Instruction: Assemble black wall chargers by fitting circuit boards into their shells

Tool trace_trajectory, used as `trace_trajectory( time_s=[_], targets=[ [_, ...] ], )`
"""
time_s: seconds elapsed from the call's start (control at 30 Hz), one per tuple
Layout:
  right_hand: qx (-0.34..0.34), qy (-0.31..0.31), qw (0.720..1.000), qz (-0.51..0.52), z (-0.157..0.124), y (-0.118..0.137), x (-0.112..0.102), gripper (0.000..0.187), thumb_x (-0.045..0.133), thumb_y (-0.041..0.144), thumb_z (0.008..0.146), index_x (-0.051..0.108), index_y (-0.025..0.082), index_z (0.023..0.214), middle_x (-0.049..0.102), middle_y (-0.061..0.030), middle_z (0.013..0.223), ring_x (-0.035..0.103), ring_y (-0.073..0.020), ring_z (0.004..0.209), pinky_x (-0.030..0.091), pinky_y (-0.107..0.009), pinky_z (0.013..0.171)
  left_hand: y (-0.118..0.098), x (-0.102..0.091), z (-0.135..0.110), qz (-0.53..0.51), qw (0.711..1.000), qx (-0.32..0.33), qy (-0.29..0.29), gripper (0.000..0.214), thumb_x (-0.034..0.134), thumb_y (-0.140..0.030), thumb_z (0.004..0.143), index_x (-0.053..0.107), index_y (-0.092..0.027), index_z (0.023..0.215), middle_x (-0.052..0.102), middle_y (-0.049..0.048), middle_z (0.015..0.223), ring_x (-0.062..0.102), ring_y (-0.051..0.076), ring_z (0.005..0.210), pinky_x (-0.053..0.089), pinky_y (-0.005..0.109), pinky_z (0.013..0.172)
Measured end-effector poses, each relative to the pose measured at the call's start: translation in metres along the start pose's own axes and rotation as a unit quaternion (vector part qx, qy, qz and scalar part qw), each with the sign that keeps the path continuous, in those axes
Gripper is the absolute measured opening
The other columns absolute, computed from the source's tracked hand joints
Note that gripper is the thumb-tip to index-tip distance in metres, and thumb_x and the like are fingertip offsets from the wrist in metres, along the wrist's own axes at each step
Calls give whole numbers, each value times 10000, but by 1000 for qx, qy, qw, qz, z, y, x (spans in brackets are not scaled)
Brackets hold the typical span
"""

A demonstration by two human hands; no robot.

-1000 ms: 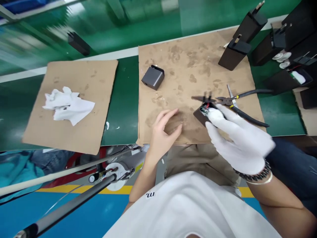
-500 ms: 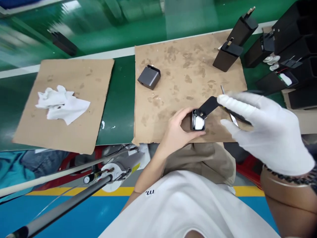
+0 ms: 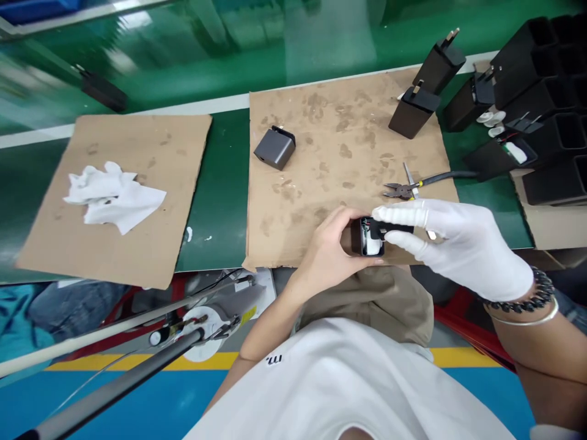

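My bare left hand (image 3: 328, 247) wraps round a black charger housing (image 3: 356, 238) at the front edge of the cardboard. The housing's open end faces up, showing white filling and thin wires inside. Over that opening, my white-gloved right hand (image 3: 458, 247) pinches a black end cap (image 3: 400, 229), tilted, between thumb and fingers. Whether the cap touches the rim I cannot tell. Just beyond the glove lie diagonal pliers (image 3: 403, 191) with their jaws pointing left, crossing a thin metal tool (image 3: 407, 171) partly hidden by the glove.
A grey charger (image 3: 275, 148) lies on the cardboard sheet (image 3: 316, 159). Several black chargers (image 3: 415, 112) stand at the back right, beside rows of black housings (image 3: 564, 131). A second cardboard sheet (image 3: 151, 256) on the left carries a crumpled white cloth (image 3: 121, 198).
My right hand has moved left and down, bringing the end cap from a raised angle to lie across the housing's opening. The pliers, partly covered before, now show more fully.
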State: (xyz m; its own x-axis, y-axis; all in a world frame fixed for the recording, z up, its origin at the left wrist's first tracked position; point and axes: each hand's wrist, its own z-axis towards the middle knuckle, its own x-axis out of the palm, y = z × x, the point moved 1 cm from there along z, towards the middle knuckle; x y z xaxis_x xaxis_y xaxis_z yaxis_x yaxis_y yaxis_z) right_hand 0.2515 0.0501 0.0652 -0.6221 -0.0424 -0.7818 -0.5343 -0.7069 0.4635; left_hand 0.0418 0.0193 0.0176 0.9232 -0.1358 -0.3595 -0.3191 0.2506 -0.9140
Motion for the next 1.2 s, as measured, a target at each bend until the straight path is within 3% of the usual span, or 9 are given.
trace_trajectory(
  time_s=[0.17,0.27,0.33,0.47,0.63,0.77,0.93,1.1,1.2],
  targets=[
    [34,51,997,35,-2,-1,-6,466,617,115,934,671,268,1371,692,-28,1416,703,-235,1258,594,-367,1078,2,2,4,-32,999,-10,11,608,991,-322,629,640,-217,1114,706,45,1092,676,241,1039,547,352,926],
    [167,-66,981,75,-10,0,0,400,715,169,909,703,260,1298,758,-32,1277,763,-212,1088,647,-324,927,5,1,4,-50,998,-31,4,604,986,-301,635,638,-221,1122,713,52,1125,674,248,1078,536,358,957],
    [205,-134,966,78,-18,7,9,255,748,200,903,749,246,1153,795,-28,1100,777,-188,927,651,-294,813,5,5,1,-45,997,-45,-38,593,971,-273,650,621,-222,1127,702,53,1139,669,245,1083,528,360,958],
    [140,-130,981,-21,-30,29,34,194,706,199,935,767,221,1118,793,-51,961,764,-189,828,642,-300,764,2,23,-3,-15,988,-82,-129,553,900,-151,653,588,-222,1104,667,42,1107,661,238,1063,518,368,931],
    [164,-122,975,-88,-33,42,52,305,642,255,981,713,218,1276,751,-131,1253,755,-271,1085,659,-389,866,0,35,-2,16,981,-73,-180,483,808,-90,676,566,-230,1070,644,48,1075,651,247,1038,516,395,899],
    [192,-137,970,54,-30,39,59,244,646,217,985,710,211,1220,710,-142,1358,698,-272,1259,616,-410,1029,3,34,-2,46,980,-31,-193,477,800,-85,683,570,-231,1074,630,35,1017,637,231,958,509,368,822],
    [265,-127,915,278,-32,37,60,230,671,200,978,729,272,1189,663,-59,1453,672,-251,1309,576,-439,1110,5,34,-4,48,980,-35,-192,543,892,-159,654,569,-240,1082,612,1,987,634,194,906,498,307,761],
    [270,-271,898,217,-41,33,50,347,680,148,953,745,306,1255,727,-19,1348,667,-261,1310,555,-490,1143,5,37,-5,50,978,-53,-196,578,949,-290,672,565,-237,1101,618,12,1036,645,193,956,518,316,825],
    [224,-225,940,121,-36,17,40,537,663,118,942,626,322,1437,606,-45,1521,588,-293,1410,534,-545,1160,5,31,-4,31,985,-44,-166,586,954,-262,667,572,-234,1111,630,18,1064,654,203,998,534,322,860]
  ],
)
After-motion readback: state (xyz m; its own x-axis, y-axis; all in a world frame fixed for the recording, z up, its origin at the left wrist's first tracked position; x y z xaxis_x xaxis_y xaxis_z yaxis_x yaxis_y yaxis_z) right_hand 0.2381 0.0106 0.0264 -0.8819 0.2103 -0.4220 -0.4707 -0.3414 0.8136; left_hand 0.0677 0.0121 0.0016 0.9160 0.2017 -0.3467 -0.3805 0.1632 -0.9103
